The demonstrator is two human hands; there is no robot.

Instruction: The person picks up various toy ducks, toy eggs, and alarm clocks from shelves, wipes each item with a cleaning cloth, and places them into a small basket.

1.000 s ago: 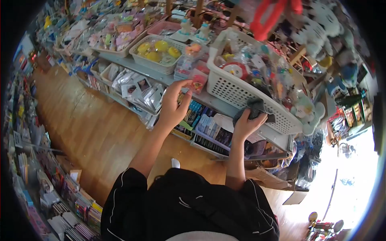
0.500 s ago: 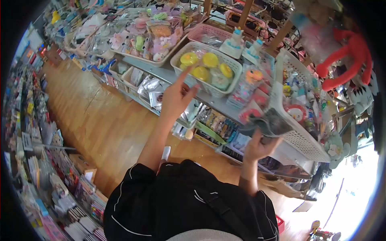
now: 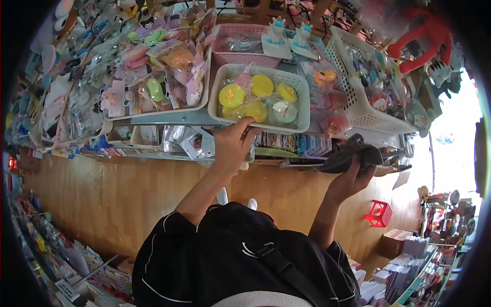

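Note:
My left hand (image 3: 231, 147) is at the front rim of a small white plastic basket (image 3: 303, 110), its fingers closed over the edge. Inside the basket lie several round yellow items (image 3: 262, 85) in clear wrapping and a pale green wrapped one (image 3: 284, 110). My right hand (image 3: 352, 180) grips a crumpled dark grey cloth (image 3: 342, 156) and holds it in front of the shelf, to the right of the basket.
A large tray of bagged toys (image 3: 176, 61) sits left of the basket, a pink basket (image 3: 245, 59) behind it. Two unicorn figurines (image 3: 276, 37) stand at the back. A tall white basket (image 3: 358, 100) is at right. A red stool (image 3: 379, 213) stands on the floor.
My left hand has gone from pointing over the basket to gripping its front rim. My right hand, still holding the cloth, has moved away from the tall basket. The view has turned.

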